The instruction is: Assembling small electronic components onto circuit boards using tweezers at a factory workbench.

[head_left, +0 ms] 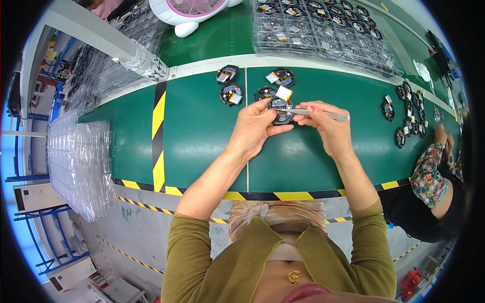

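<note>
My left hand (250,129) grips a round black electronic module (284,118) with its thumb and fingers, just above the green bench. A silver flat battery pouch (284,93) sticks up at the module's far edge. In my right hand (334,129) are metal tweezers (299,111), pinched between thumb and fingers, their tips pointing left at the module beside my left thumb. What the tips touch is too small to make out. Close behind lie another round module (264,93) and one with a pale battery (283,77). Two similar modules (227,74) (231,95) rest farther left.
Clear trays filled with modules (323,30) stand beyond the bench's white ledge. Empty-looking clear trays (78,161) are stacked at the left, near a wrapped post (146,63). A white-and-pink fan (189,12) stands behind. More modules (410,113) lie right, by a co-worker's flowered sleeve (429,174).
</note>
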Demonstrator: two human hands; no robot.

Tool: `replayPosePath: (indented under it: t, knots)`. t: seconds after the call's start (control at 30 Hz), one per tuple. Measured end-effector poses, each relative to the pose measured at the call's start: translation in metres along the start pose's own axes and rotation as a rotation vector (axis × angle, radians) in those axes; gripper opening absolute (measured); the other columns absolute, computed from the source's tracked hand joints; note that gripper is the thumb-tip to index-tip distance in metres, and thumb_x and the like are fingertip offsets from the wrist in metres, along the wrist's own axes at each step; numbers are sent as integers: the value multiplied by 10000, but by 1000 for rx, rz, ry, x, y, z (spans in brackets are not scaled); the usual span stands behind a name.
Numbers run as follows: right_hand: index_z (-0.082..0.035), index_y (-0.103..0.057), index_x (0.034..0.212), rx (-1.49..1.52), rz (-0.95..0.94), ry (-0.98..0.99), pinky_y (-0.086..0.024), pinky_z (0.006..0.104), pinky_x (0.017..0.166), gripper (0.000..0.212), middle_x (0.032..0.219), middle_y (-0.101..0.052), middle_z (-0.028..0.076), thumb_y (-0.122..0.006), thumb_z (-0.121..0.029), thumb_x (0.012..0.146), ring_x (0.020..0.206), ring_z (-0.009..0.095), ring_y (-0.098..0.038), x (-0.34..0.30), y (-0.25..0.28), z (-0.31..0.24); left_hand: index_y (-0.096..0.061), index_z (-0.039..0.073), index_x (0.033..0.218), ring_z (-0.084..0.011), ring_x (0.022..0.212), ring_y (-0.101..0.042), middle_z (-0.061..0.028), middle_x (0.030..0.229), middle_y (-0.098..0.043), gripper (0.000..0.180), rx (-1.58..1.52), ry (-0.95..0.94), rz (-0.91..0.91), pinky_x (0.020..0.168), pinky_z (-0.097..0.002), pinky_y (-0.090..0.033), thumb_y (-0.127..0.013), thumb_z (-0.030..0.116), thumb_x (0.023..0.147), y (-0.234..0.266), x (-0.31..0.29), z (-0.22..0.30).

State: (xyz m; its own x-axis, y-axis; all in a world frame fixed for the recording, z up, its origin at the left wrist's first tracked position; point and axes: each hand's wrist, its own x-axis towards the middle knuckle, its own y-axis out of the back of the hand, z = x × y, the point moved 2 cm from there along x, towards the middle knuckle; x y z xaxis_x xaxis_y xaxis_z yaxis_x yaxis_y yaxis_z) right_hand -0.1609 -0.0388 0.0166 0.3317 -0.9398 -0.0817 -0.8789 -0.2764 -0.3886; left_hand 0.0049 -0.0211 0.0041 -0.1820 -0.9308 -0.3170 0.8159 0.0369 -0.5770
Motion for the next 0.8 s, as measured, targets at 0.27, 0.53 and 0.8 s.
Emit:
replayPosePath:
  t: [0.27,0.53,0.8]
  knots:
    - [110,-554,1001,10,44,84,-516,292,763,228,930,-593,192,-548,-37,827,846,240,-614,-2,-7,2,-477,-61,1074,-191,834,-604,-125,969,-567,239,28,-71,40,727,-323,-556,-380,-14,861,-1,0,2]
    - [127,-537,1004,138,126,-15,-523,287,737,253,915,-595,204,-566,-31,808,810,241,-622,0,0,5,-449,-61,1106,-207,857,-602,-131,983,-562,260,55,-113,23,733,-345,-556,-392,-24,856,-3,-1,-3]
    - [128,-537,972,165,135,-94,-530,268,675,250,870,-599,197,-575,-28,780,726,226,-630,1,7,6,-453,-62,1097,-225,886,-597,-145,1011,-556,252,118,-145,12,741,-354,-555,-402,-32,852,-3,0,-7]
